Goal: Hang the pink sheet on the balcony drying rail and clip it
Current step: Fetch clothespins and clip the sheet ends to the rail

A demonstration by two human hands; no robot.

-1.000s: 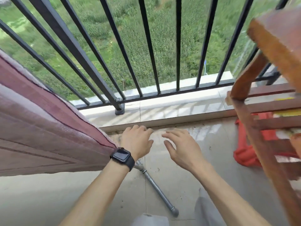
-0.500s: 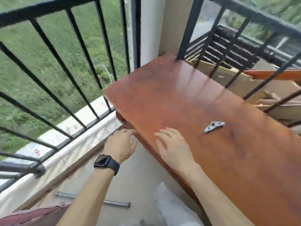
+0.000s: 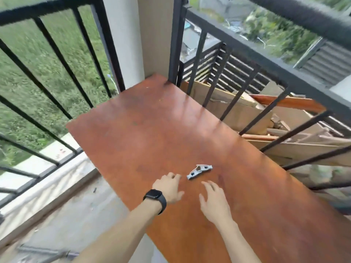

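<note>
A small grey clip [image 3: 199, 171] lies on the reddish-brown wooden table top [image 3: 152, 133]. My left hand [image 3: 169, 187], with a black watch on the wrist, hovers just left of the clip, fingers loosely bent and holding nothing. My right hand [image 3: 213, 202] is below and right of the clip with fingers spread, also empty. Neither hand touches the clip. The pink sheet is out of view. The black balcony railing [image 3: 57, 59] runs along the left and continues on the right behind the table.
A white pillar [image 3: 131, 38] stands at the corner behind the table. Wooden planks and cardboard [image 3: 247, 114] are piled beyond the right railing. A grey metal pipe [image 3: 45, 251] lies on the concrete floor at lower left.
The view swung right from the pink sheet and floor up to the table top. Both hands moved over the table and now flank the grey clip.
</note>
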